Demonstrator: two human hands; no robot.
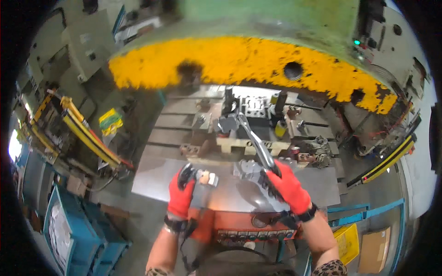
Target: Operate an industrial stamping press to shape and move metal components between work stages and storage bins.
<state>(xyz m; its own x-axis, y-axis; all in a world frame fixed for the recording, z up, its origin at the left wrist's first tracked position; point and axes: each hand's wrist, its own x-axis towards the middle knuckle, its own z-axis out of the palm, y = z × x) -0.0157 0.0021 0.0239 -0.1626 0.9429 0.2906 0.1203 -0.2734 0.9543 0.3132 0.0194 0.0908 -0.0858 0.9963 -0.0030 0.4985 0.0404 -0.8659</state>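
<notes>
My right hand point(289, 188), in a red glove with dark fingers, is closed around a pair of long metal tongs point(258, 143). The tongs reach forward and left to the die. At their tip is a flat grey metal piece point(228, 123), in front of the die point(254, 106); whether the jaws grip it I cannot tell. My left hand point(182, 187), gloved alike, is closed above the metal plate's left part. Against its fingertips is a small thing with a beige, rounded part and a white block point(209, 179); its kind is unclear.
A yellow-edged press ram point(239, 60) hangs over the die. Yellow guard bars point(85, 131) flank the bed. A shiny metal plate point(154, 177) lies before me, above a red button panel point(258, 234). Blue bin point(76, 230) at left, yellow crate point(347, 244) at right.
</notes>
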